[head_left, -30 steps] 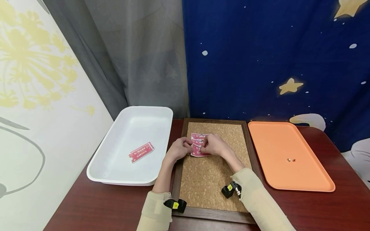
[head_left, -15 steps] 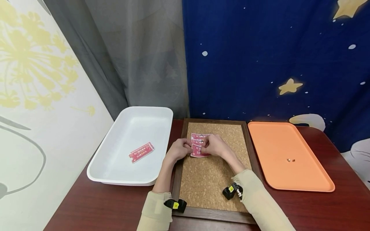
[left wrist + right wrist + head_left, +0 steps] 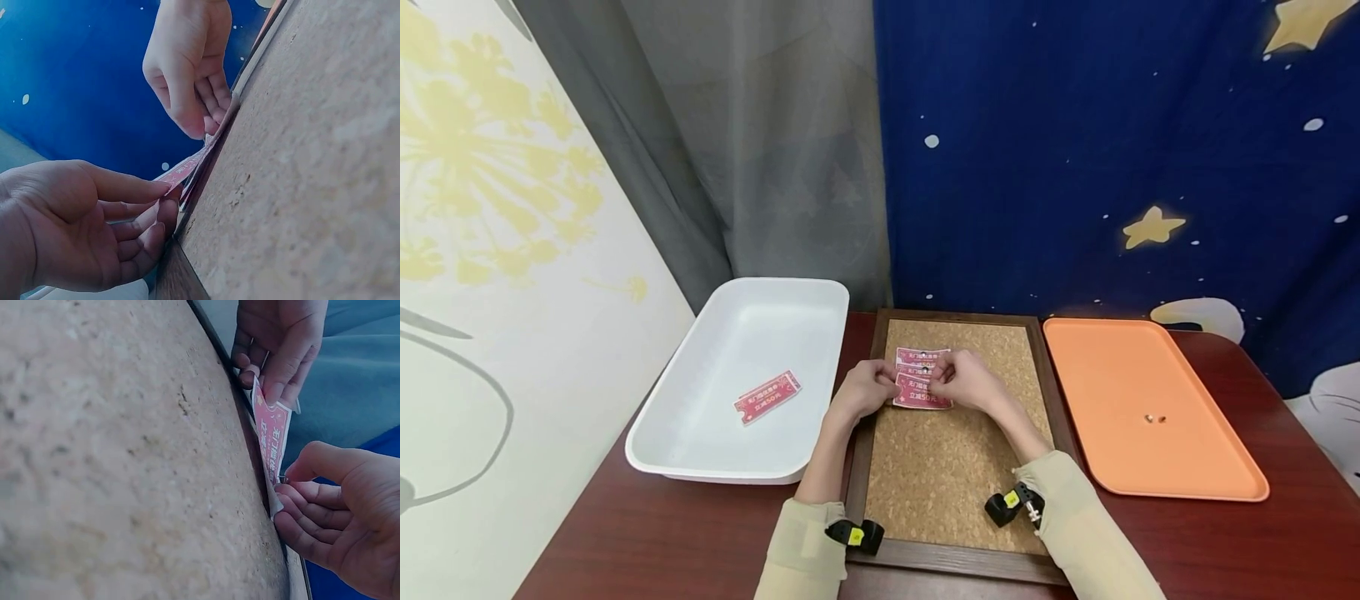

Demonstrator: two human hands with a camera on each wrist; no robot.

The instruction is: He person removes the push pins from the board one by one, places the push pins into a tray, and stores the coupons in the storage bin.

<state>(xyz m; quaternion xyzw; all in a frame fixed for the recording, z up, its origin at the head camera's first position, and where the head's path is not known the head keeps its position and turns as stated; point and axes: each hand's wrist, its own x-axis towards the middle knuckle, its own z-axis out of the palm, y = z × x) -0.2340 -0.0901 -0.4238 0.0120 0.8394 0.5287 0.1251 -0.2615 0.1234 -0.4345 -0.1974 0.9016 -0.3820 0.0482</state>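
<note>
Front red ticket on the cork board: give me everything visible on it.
The front red ticket is a small paper slip, red-pink with white print and scalloped ends. It lies on the upper part of the cork board, partly overlapping a second red ticket behind it. The left hand pinches its left end, lifted off the cork in the wrist views; the right hand pinches at its top edge, apparently on a small pin.

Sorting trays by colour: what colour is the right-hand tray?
Orange tray, clearest in the head view.
</note>
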